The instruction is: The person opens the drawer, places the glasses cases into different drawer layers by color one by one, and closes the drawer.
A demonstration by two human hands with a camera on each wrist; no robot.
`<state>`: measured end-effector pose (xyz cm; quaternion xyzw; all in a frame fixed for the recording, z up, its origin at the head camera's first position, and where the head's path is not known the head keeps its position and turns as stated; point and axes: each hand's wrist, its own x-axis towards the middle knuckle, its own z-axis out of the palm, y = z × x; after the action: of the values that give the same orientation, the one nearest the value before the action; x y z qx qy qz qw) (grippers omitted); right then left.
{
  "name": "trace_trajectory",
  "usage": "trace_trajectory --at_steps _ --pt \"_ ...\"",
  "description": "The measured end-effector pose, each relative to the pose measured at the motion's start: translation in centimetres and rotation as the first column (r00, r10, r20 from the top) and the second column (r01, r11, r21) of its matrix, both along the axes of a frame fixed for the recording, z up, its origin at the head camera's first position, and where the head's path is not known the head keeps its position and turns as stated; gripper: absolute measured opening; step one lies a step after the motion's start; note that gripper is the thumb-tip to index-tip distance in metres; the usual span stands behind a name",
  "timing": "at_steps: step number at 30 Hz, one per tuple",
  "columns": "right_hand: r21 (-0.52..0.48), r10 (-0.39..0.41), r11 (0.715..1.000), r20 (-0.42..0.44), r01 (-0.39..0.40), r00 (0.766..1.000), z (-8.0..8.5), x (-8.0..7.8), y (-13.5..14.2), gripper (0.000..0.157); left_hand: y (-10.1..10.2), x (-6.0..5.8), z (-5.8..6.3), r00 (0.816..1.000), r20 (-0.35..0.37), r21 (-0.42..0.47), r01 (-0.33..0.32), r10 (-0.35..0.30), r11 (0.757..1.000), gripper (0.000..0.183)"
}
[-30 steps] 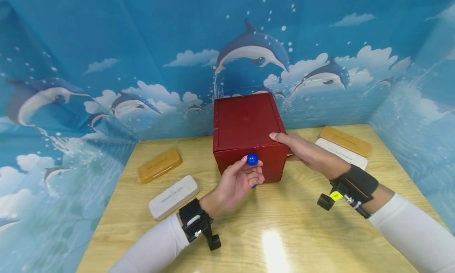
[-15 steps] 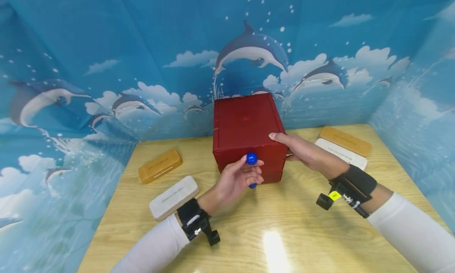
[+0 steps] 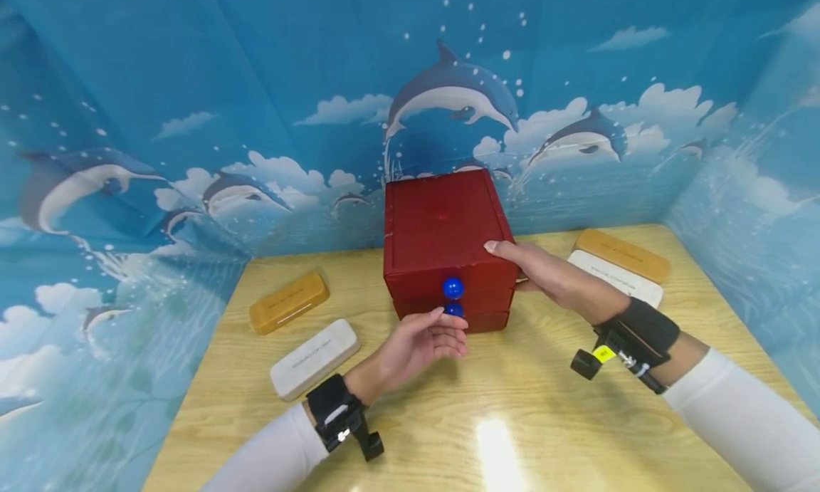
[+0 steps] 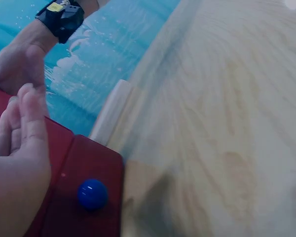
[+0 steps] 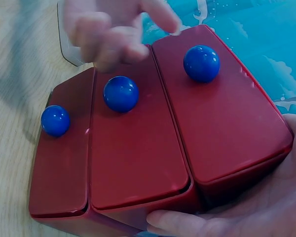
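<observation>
A red three-drawer box (image 3: 445,225) stands against the backdrop. Each drawer front carries a round blue knob; the right wrist view shows the top knob (image 5: 201,63), middle knob (image 5: 121,94) and bottom knob (image 5: 55,121). My right hand (image 3: 544,268) holds the box at its right side, thumb on the top edge and fingers against the side. Just before the drawer fronts, my left hand (image 3: 416,349) has its fingers loosely bent and holds nothing. Its fingertips are close to the middle knob; whether they touch it I cannot tell. The bottom knob is hidden in the head view.
On the left of the wooden table (image 3: 448,435) lie an orange case (image 3: 288,301) and a white case (image 3: 314,359). Another orange case (image 3: 623,255) and white case (image 3: 616,277) lie at the right, behind my right arm. A dolphin-printed backdrop (image 3: 288,65) surrounds the table.
My left hand has come away from the top knob and moved down and slightly left, so the top and middle knobs now show. The right hand and the box have stayed put.
</observation>
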<state>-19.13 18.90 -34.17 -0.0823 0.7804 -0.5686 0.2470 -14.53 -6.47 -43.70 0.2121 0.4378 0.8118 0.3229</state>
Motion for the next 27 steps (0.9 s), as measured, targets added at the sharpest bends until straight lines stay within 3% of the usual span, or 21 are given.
trace_trajectory --at_steps 6,10,20,27 --pt "0.0 0.001 1.0 0.001 -0.001 1.0 0.0 0.0 0.1 0.068 -0.6 0.3 -1.4 0.985 0.152 -0.074 0.092 -0.08 0.993 0.053" --pt "-0.003 0.001 1.0 0.003 -0.001 1.0 0.0 0.0 0.0 0.067 -0.5 0.3 -2.1 0.973 0.209 -0.081 0.114 -0.095 0.99 0.064" --pt "-0.001 -0.003 1.0 -0.002 0.003 1.0 -0.1 -0.1 -0.1 0.065 0.7 -0.4 -2.5 0.94 0.337 0.032 0.041 -0.05 0.999 0.071" --pt "-0.016 -0.007 1.0 -0.001 0.007 1.0 -0.1 -0.1 -0.2 0.064 1.7 -0.6 -2.5 0.947 0.32 0.015 0.013 -0.017 1.0 0.068"
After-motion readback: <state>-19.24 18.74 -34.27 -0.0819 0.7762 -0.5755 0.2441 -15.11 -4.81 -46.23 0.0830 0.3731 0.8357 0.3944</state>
